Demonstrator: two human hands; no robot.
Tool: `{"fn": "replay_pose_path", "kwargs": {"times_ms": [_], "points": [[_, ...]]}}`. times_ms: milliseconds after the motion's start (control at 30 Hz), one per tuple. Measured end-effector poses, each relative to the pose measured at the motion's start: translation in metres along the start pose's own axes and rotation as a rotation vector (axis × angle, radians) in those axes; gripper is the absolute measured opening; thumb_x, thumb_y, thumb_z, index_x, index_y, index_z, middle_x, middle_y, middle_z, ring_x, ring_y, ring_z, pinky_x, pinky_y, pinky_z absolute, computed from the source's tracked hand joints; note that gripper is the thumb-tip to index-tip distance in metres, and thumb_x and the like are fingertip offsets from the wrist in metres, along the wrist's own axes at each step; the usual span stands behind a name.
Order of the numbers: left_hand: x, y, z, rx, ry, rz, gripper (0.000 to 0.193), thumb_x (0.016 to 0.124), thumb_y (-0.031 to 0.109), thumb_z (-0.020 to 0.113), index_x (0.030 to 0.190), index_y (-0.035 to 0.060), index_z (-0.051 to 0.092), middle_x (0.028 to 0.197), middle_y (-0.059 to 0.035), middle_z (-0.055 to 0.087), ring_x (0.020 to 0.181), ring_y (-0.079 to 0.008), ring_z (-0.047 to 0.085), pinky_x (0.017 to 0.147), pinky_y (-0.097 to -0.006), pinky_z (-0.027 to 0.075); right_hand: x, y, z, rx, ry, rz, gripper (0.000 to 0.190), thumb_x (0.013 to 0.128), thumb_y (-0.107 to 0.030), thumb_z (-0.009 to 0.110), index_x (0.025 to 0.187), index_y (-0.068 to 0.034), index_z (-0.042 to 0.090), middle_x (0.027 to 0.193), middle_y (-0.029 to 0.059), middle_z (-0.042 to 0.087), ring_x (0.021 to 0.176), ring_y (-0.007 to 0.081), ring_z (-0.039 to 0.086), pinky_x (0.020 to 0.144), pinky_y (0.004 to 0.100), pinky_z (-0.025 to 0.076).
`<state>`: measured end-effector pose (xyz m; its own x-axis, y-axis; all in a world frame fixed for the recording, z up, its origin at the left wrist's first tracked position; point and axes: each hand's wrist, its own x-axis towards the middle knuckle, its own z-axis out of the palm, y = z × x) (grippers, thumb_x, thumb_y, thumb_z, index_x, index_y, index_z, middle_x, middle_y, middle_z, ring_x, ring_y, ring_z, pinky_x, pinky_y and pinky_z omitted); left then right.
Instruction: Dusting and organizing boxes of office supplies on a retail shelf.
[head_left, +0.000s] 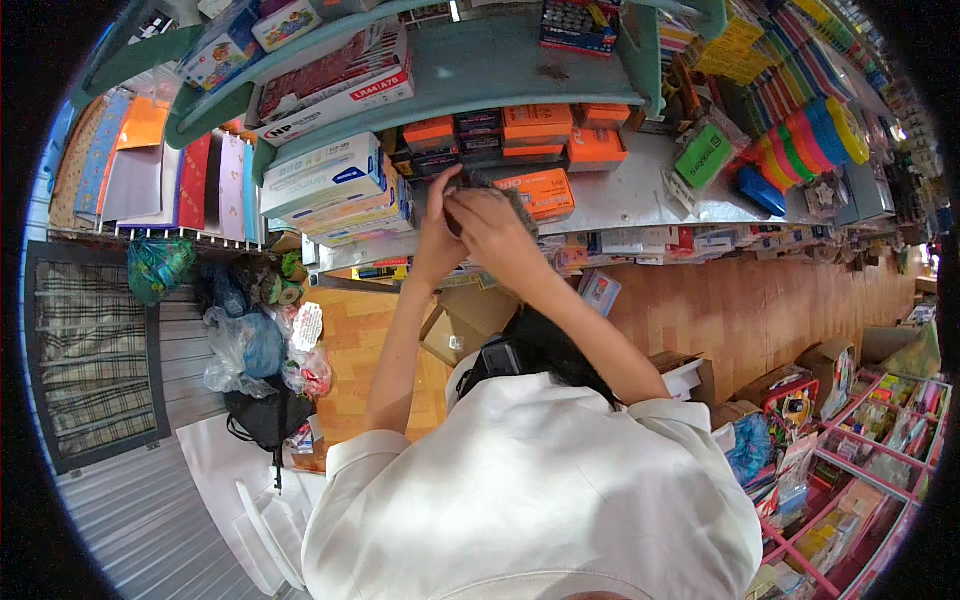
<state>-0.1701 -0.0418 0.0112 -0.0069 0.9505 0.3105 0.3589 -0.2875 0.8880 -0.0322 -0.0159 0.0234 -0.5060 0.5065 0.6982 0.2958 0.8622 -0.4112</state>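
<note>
My left hand (440, 236) and my right hand (487, 223) meet over the front of a metal shelf. Between them is a small dark object (453, 223), mostly covered by fingers; what it is cannot be made out. A grey-brown fuzzy cloth (527, 216) shows beyond my right hand, which grips it. Just past the cloth lies an orange box (546, 193) with printing. Behind my fingers stand stacked orange boxes (536, 124) and dark small boxes (480, 135).
White-and-blue cartons (326, 176) are stacked left of my hands. Above runs a green shelf (480, 67) holding a battery carton (337, 90). Coloured tape rolls (802, 146) and a green pack (703, 156) sit to the right. An opened cardboard box (469, 319) is on the floor below.
</note>
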Motion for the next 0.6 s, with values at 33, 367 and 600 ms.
{"fn": "replay_pose_path", "kwargs": {"times_ms": [33,367,600], "points": [[0.0,0.005,-0.003,-0.041,-0.05,-0.045,0.093,0.07,0.003,0.084,0.145,0.0113,0.03,0.128,-0.0129,0.056,0.119,-0.0237,0.056,0.103,-0.0366,0.044,-0.008,0.01,-0.011,0.005,-0.003,0.0,0.037,0.075,-0.003,0.062,0.111,0.006,0.06,0.116,0.0187,0.06,0.111,0.035,0.057,0.097,0.0473,0.044],[-0.001,-0.015,-0.003,-0.324,-0.07,-0.168,0.081,0.077,0.008,0.082,0.143,0.0088,0.035,0.128,-0.0136,0.059,0.117,-0.0199,0.057,0.103,-0.0352,0.044,-0.021,0.009,-0.006,-0.065,0.401,-0.033,0.043,0.072,0.008,0.063,0.114,0.003,0.062,0.121,0.0206,0.059,0.111,0.0353,0.059,0.097,0.0508,0.045],[0.005,0.005,-0.006,-0.427,-0.101,-0.252,0.076,0.081,0.006,0.076,0.143,0.0073,0.033,0.121,-0.0118,0.063,0.113,-0.0199,0.059,0.102,-0.0339,0.043,-0.047,0.043,-0.049,-0.091,0.233,-0.022,0.031,0.074,0.008,0.066,0.104,0.002,0.067,0.117,0.0166,0.062,0.101,0.0317,0.062,0.087,0.045,0.05]]}}
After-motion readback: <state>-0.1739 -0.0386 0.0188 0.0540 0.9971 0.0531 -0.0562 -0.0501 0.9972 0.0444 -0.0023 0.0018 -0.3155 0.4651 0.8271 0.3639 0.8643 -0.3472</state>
